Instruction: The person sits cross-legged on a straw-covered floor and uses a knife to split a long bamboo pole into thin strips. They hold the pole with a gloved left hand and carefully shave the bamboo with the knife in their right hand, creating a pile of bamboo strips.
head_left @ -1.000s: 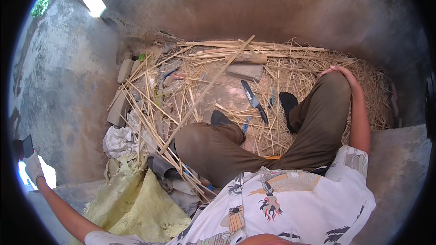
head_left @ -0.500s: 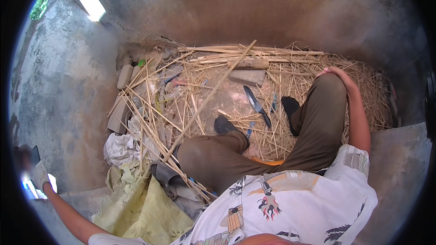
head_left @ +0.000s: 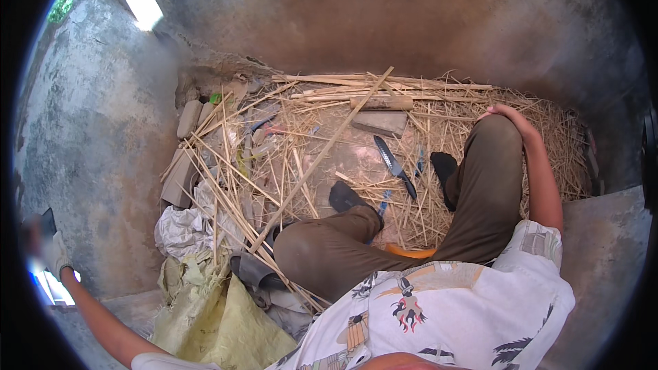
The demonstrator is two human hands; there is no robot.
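Observation:
My right hand (head_left: 506, 111) rests over the top of my raised right knee (head_left: 495, 133). Its fingers lie draped on the brown trouser cloth, holding nothing. Out at the far left, my left arm stretches toward the wall, and my left hand (head_left: 57, 252), in a pale glove, is closed on a dark, flat, phone-like thing (head_left: 49, 222). That spot is partly blurred, so its details are hidden. On the floor between my feet lies a knife (head_left: 394, 166) with a dark blade and black handle, apart from both hands.
Split cane strips (head_left: 322, 154) and shavings (head_left: 541, 137) litter the floor. A grey brick (head_left: 381, 122) and a short bamboo piece (head_left: 382, 103) lie ahead. More bricks (head_left: 179, 179) line the left wall, near a yellowish woven sack (head_left: 240, 325). Concrete walls (head_left: 384, 20) enclose the space.
The whole view has shifted slightly, with floor things appearing a little lower and to the right. Both hands keep their places, the right on the knee and the left far out.

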